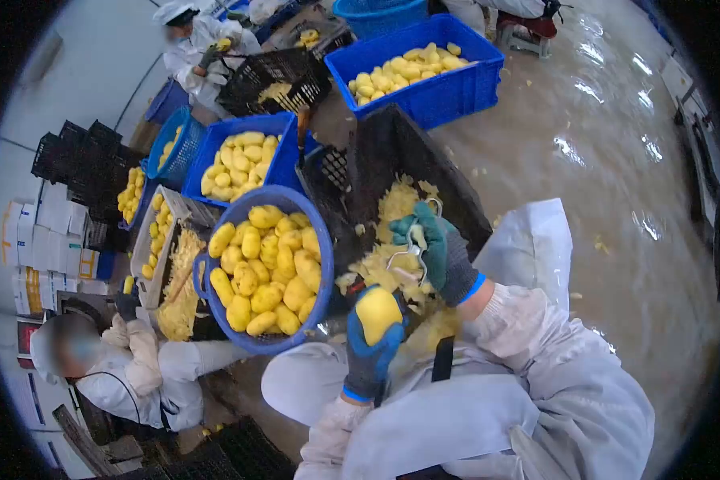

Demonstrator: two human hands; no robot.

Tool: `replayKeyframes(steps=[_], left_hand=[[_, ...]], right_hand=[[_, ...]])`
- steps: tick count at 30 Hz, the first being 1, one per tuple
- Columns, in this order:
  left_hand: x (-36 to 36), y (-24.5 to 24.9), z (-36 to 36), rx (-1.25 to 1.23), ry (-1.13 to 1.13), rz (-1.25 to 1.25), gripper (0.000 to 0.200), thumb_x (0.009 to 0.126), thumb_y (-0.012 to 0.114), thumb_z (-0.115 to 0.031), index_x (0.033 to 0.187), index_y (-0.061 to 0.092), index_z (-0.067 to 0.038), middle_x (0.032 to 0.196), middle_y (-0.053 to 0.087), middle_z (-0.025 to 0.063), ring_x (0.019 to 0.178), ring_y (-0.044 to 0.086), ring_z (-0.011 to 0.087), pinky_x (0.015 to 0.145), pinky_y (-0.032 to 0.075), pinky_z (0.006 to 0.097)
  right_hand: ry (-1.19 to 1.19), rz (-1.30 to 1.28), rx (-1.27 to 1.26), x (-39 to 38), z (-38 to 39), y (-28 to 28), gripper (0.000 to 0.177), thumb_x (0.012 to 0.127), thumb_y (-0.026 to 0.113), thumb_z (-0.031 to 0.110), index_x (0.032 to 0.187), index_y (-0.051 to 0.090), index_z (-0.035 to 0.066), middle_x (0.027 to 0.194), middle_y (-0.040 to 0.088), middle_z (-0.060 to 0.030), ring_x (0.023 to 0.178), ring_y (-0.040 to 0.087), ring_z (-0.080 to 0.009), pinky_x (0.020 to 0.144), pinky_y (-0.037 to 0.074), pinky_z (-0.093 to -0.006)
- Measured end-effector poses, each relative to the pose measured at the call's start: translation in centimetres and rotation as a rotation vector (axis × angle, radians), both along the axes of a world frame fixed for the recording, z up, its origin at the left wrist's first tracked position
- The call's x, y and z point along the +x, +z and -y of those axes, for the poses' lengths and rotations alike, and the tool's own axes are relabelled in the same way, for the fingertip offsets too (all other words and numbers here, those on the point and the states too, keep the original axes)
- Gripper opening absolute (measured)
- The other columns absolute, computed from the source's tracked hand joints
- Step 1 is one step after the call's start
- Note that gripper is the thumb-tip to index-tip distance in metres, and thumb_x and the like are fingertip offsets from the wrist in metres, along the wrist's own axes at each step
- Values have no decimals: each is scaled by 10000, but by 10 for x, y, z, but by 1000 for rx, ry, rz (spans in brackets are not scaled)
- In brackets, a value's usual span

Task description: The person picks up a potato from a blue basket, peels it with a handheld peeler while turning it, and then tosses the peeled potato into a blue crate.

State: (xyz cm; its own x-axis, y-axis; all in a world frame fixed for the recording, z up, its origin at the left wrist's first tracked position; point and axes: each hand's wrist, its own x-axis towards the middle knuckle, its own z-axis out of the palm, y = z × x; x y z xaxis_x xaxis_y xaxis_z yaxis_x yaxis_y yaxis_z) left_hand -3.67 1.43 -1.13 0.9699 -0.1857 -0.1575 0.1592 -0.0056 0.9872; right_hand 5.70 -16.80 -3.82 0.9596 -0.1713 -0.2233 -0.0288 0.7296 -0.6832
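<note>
A yellow peeled potato [378, 315] rests in my left hand [372, 344], which wears a blue and grey glove with its fingers curled round it. To the right and a little higher, my right hand [436, 248], in a green and grey glove, is closed on a metal peeler [408, 256]. The peeler is apart from the potato. Pale peelings [396, 204] lie in the dark crate [408, 144] beyond my hands. Left of them stands a round blue basket [325, 240] full of yellow potatoes [268, 268].
Blue crates [448, 100] [284, 164] of peeled potatoes stand ahead. A co-worker [136, 376] sits at the left, another [204, 56] at the upper left. A grey crate [172, 204] and a peelings heap [180, 280] lie left of the basket. Wet floor [568, 168] stretches right.
</note>
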Motion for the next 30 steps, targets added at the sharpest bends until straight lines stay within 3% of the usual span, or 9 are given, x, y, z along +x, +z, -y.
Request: replayKeyframes(steps=[2, 8, 10, 14, 15, 18, 21, 26, 30], left_hand=[[-6, -1, 2, -142, -43, -135, 574, 840, 652, -42, 1356, 404, -11, 1232, 548, 136, 1062, 597, 239, 884, 526, 365], [-1, 11, 14, -375, -29, -276, 482, 902, 576, -92, 1352, 422, -13, 1188, 586, 130, 1039, 613, 243, 890, 517, 386], [2, 6, 8, -418, -145, -317, 463, 908, 579, -114, 1338, 439, -13, 1168, 599, 124, 1038, 615, 236, 883, 525, 388], [1, 19, 12, -517, -145, -365, 470, 897, 626, -134, 1316, 451, -11, 1148, 604, 120, 1031, 618, 226, 858, 539, 367], [5, 18, 13, -449, -124, -370, 491, 889, 642, -140, 1319, 445, -10, 1152, 602, 120, 1030, 618, 221, 852, 541, 360], [9, 16, 6, -56, -171, -283, 597, 837, 711, -160, 1335, 424, 0, 1181, 583, 156, 1058, 606, 253, 873, 524, 374], [18, 7, 2, 621, -205, 512, 655, 796, 736, -158, 1338, 412, 15, 1208, 558, 197, 1105, 574, 319, 918, 485, 405], [26, -5, 0, 786, -149, 656, 727, 743, 760, -181, 1352, 419, 22, 1236, 538, 225, 1091, 551, 384, 940, 456, 430], [22, 6, -3, 735, -123, 555, 770, 722, 782, -200, 1360, 419, 28, 1230, 539, 234, 1073, 559, 392, 928, 462, 427]], right_hand=[[58, 118, -315, -10, -16, -5, 386, 991, 496, 380, 945, 630, 21, 925, 678, -123, 816, 654, -216, 796, 527, -352], [104, -55, 180, -5, -1, 38, 406, 993, 494, 362, 922, 635, -13, 884, 682, -113, 812, 651, -204, 807, 512, -340], [98, 186, -363, -9, -8, 13, 381, 987, 513, 350, 914, 637, -3, 889, 682, -114, 795, 650, -204, 792, 518, -340], [17, 20, 75, 11, 6, 6, 335, 990, 510, 299, 945, 654, 0, 858, 686, -113, 754, 650, -192, 750, 519, -316], [5, 21, 153, 8, 11, 16, 326, 992, 508, 288, 952, 657, 1, 850, 686, -113, 748, 650, -189, 740, 519, -310], [47, 294, -632, 3, -4, -22, 262, 988, 526, 256, 960, 637, 21, 888, 674, -117, 785, 651, -195, 723, 530, -333], [106, 28, -171, 19, 11, -13, 221, 980, 531, 214, 989, 655, 31, 942, 681, -95, 822, 654, -195, 743, 534, -347], [31, 143, -486, 18, -13, -35, 268, 968, 554, 259, 952, 647, 9, 853, 681, -88, 739, 645, -181, 689, 522, -327], [-117, 21, -199, 28, 20, -23, 334, 980, 545, 311, 890, 624, -1, 800, 644, -69, 734, 617, -167, 704, 504, -313]])
